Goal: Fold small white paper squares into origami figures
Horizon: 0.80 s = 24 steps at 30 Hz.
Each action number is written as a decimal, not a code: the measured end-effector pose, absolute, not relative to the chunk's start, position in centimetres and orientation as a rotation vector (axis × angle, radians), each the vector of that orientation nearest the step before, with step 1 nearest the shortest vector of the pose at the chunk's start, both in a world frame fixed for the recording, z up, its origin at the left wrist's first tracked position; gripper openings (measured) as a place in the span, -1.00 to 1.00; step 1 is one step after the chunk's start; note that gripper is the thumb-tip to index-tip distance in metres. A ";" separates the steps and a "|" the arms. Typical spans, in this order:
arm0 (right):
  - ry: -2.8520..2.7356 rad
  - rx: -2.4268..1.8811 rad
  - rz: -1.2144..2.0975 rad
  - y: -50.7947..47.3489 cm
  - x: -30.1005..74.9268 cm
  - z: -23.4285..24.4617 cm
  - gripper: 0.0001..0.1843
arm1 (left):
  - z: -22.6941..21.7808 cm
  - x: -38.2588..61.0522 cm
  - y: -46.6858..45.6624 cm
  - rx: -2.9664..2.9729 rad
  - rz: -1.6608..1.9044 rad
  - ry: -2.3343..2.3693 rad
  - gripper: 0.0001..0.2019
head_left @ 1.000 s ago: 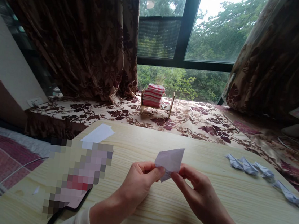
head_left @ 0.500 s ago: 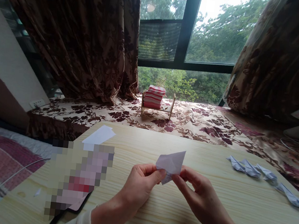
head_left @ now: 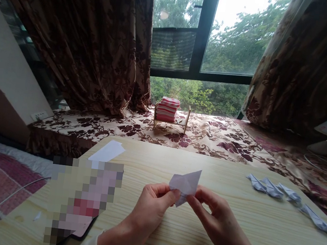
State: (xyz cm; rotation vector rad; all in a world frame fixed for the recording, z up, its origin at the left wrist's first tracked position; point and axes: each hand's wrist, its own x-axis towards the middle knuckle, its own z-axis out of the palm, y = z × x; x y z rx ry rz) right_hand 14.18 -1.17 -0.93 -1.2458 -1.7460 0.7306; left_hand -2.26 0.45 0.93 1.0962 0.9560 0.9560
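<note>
The paper (head_left: 185, 181) is over the table's (head_left: 147, 158) middle, pinched at its lower left by the left hand (head_left: 152, 203), thumb in front, and at its lower right between the thumb and fingers of the right hand (head_left: 218, 214). It looks light, thin and easily creased; a gentle pinch near the lower edge should suit. Folded pieces (head_left: 272, 188) lie toward the table's right edge, sheets (head_left: 106, 152) at its far left

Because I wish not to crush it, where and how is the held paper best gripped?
Probably by the upper right tip of the held paper, from the far side: it stands free, while the left hand and right hand hold lower down.
</note>
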 end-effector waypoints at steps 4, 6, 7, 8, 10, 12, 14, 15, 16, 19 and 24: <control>-1.753 -1.234 0.732 -1.2 14.1 -0.8 -0.65 | 1.0 -2.2 0.5 1.099 0.960 0.961 -0.75; -1.744 -1.227 0.732 -1.1 14.1 -0.8 -0.65 | 1.1 -2.2 0.5 1.094 0.958 0.963 -0.75; -1.740 -1.224 0.733 -1.1 14.1 -0.8 -0.66 | 1.1 -2.2 0.4 1.091 0.955 0.962 -0.74; -1.735 -1.223 0.735 -1.1 14.1 -0.8 -0.66 | 1.2 -2.2 0.4 1.089 0.952 0.960 -0.74; -1.729 -1.226 0.736 -1.1 14.1 -0.9 -0.65 | 1.2 -2.1 0.4 1.083 0.955 0.962 -0.74; -1.724 -1.234 0.735 -1.1 14.1 -1.0 -0.64 | 1.1 -2.1 0.4 1.081 0.968 0.971 -0.75; -1.719 -1.238 0.724 -1.1 14.1 -1.0 -0.64 | 1.1 -2.1 0.4 1.085 0.968 0.975 -0.75; -1.718 -1.237 0.718 -1.1 14.1 -1.1 -0.64 | 1.0 -2.2 0.4 1.089 0.964 0.975 -0.75; -1.721 -1.238 0.713 -1.1 14.1 -1.1 -0.64 | 0.9 -2.2 0.4 1.093 0.960 0.975 -0.75; -1.744 -1.246 0.708 -1.1 14.1 -1.1 -0.62 | 0.8 -2.2 0.5 1.108 0.959 0.979 -0.75; -1.775 -1.236 0.679 -1.0 14.0 -1.1 -0.59 | 0.7 -2.1 0.6 1.103 0.942 0.992 -0.74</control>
